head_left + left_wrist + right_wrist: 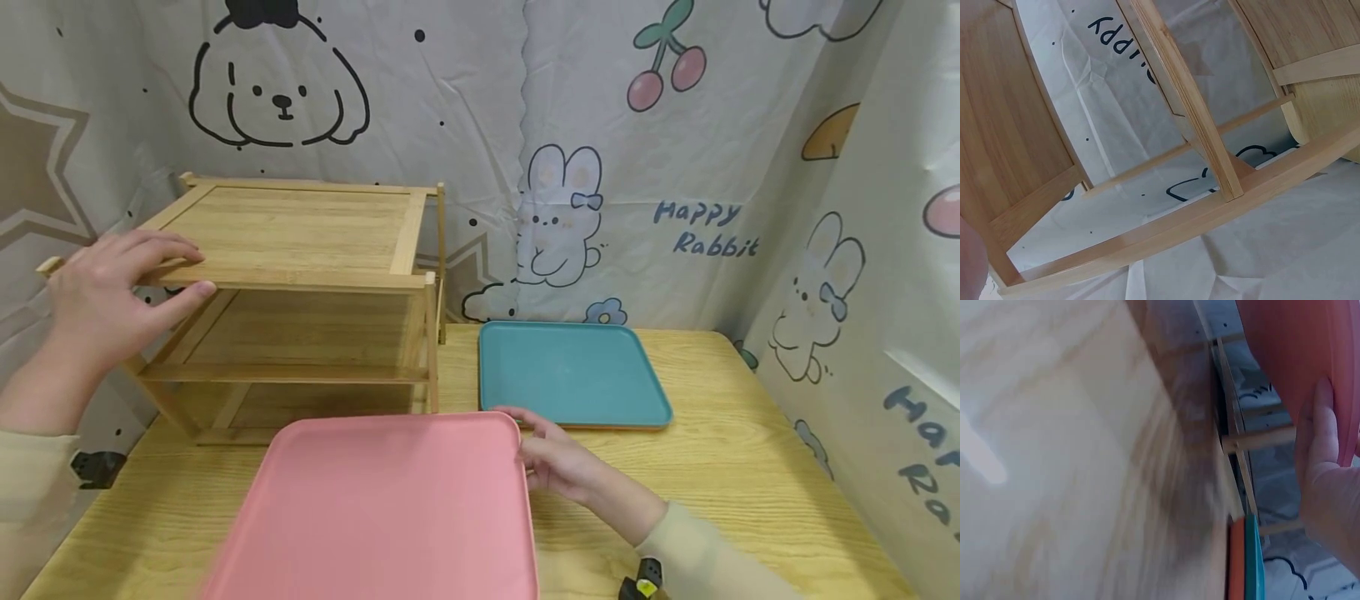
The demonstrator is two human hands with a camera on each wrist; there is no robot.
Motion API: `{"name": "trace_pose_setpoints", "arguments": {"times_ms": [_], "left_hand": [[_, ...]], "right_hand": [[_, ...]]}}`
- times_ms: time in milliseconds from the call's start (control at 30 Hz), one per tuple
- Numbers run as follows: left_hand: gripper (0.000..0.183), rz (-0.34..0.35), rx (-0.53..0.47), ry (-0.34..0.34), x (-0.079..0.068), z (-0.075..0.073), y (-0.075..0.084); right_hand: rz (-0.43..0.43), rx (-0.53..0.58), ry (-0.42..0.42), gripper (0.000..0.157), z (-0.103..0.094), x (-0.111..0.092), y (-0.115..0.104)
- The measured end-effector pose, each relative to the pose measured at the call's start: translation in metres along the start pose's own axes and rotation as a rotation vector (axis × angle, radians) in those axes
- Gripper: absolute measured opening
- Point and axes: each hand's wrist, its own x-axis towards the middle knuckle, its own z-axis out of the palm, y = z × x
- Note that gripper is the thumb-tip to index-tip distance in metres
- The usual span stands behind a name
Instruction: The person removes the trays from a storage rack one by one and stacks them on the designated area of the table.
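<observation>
A three-tier wooden shelf rack (292, 233) stands at the left of the table. My left hand (112, 287) grips its top board near the front left corner, with fingers over the top and the thumb at the front edge. In the left wrist view, the rack's side frame (1179, 222) and boards fill most of the picture. My right hand (558, 458) holds a pink tray (390, 508) by its far right corner, fingers against the underside in the right wrist view. The tray is raised above the table in front of the rack, and its near edge is cut off.
A teal tray (570, 371) lies on the wood-grain table (720, 450) right of the rack, with an orange layer (1237, 556) beneath it. Printed cloth (450, 100) hangs behind and on both sides. Small black objects show at the left and near the right sleeve.
</observation>
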Motion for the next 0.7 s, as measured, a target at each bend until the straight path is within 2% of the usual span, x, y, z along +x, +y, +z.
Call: {"name": "trace_pose_setpoints", "arguments": {"times_ms": [367,533,700], "left_hand": [[0.036,0.014,0.003,0.003,0.0,-0.001,0.0],[0.036,0.015,0.001,0.002,0.0,-0.001,0.001],[0.036,0.013,0.001,-0.002,0.001,-0.002,0.001]], "right_hand": [[-0.093,-0.041,-0.105,0.059,-0.026,-0.02,-0.024],[-0.111,-0.003,-0.135,0.058,-0.04,-0.032,-0.032],[-0.146,0.022,-0.209,0.058,-0.056,-0.045,-0.042]]}}
